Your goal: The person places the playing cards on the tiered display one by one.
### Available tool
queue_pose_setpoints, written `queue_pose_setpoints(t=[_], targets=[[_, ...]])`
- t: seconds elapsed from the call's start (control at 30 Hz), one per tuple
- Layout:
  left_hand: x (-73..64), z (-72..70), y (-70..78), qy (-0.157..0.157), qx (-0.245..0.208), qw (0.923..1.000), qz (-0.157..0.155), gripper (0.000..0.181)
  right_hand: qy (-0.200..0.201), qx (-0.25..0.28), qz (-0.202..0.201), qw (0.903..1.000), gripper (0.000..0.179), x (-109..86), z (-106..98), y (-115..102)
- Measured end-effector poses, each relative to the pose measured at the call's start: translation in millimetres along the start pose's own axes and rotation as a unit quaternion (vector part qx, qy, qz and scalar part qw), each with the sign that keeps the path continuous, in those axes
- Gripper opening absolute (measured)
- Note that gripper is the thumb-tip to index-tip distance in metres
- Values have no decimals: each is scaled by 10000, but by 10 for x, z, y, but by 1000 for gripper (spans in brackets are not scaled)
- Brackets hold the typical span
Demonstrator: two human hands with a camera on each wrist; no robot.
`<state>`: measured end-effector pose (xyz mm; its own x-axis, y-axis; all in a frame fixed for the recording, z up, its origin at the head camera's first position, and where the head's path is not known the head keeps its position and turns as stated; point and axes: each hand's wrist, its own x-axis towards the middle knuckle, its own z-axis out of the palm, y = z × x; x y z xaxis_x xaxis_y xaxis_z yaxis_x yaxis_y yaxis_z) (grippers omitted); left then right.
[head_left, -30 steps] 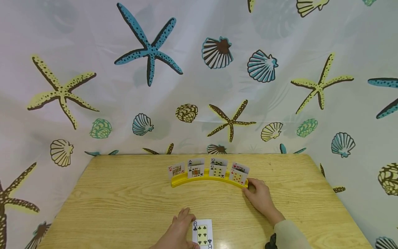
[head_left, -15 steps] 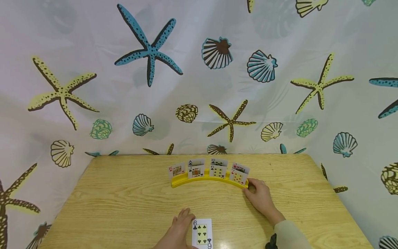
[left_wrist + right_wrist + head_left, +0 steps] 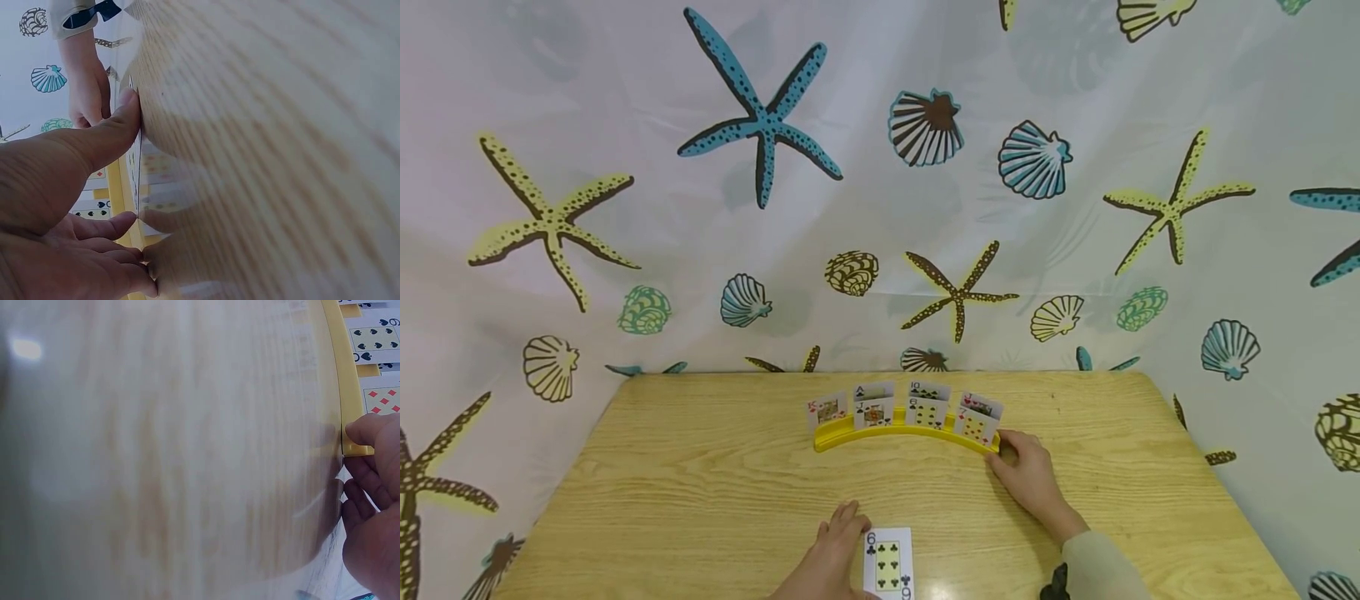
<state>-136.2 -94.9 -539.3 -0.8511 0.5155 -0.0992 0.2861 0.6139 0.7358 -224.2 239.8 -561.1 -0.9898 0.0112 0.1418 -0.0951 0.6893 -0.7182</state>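
Observation:
A six of clubs (image 3: 888,560) lies face up on the table in the head view. My left hand (image 3: 826,557) rests beside it, fingers fairly straight. Seen from the left wrist, the thumb (image 3: 119,125) presses on the card and the index fingertip touches its edge. Farther back stands a curved yellow card holder (image 3: 889,431) with several playing cards upright in it, the seven of diamonds (image 3: 974,426) nearest its right end. That end is pinched between the thumb and fingers of my right hand (image 3: 1028,477); the right wrist view shows the thumb on the holder's yellow front (image 3: 349,381).
A wooden table (image 3: 700,483) carries everything. A pale curtain (image 3: 865,208) printed with starfish and shells hangs behind it and along both sides. A dark band (image 3: 1056,582) shows at my right wrist, by the sleeve (image 3: 1101,567).
My left thumb has drawn back slightly toward the near edge of the six of clubs. The right hand and the card holder have stayed where they were.

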Motion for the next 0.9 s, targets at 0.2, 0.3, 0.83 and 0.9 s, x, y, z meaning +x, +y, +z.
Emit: queue_pose_setpoints(t=[0.2, 0.3, 0.83, 0.9], targets=[[14, -4, -7, -61, -54, 10000, -32, 77, 44, -8, -47, 10000, 45, -4, -5, 5], [13, -1, -11, -56, -72, 10000, -34, 79, 48, 7, -34, 10000, 45, -10, -10, 5], [39, -5, 26, -131, -357, 9984, -415, 69, 23, 17, -44, 10000, 45, -6, -14, 2], [37, 6, 24, -88, -604, 9962, -624, 65, 29, 20, -58, 10000, 45, -2, -16, -7]])
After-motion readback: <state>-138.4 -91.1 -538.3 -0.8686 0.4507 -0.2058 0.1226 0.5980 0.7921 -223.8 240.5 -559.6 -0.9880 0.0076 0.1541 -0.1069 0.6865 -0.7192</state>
